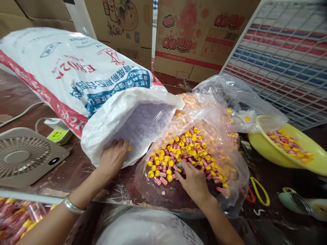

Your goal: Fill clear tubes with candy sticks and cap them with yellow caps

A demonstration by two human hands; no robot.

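Observation:
My left hand [112, 157] rests at the mouth of a big white woven sack [76, 81] that lies on its side, fingers curled over the sack's rim with a yellow piece at the fingertips. My right hand [194, 182] reaches into an open clear plastic bag [224, 112], fingers pinched among a heap of small yellow-capped, red-and-white wrapped pieces [186, 149]. What the right fingers hold is too small to name.
A small beige fan [25, 156] and a green-topped power strip [58, 134] sit at the left. A yellow bowl [265, 153] with more pieces stands at the right, yellow-handled scissors [259, 192] in front of it. Cardboard boxes [199, 37] and a gridded board [288, 51] stand behind.

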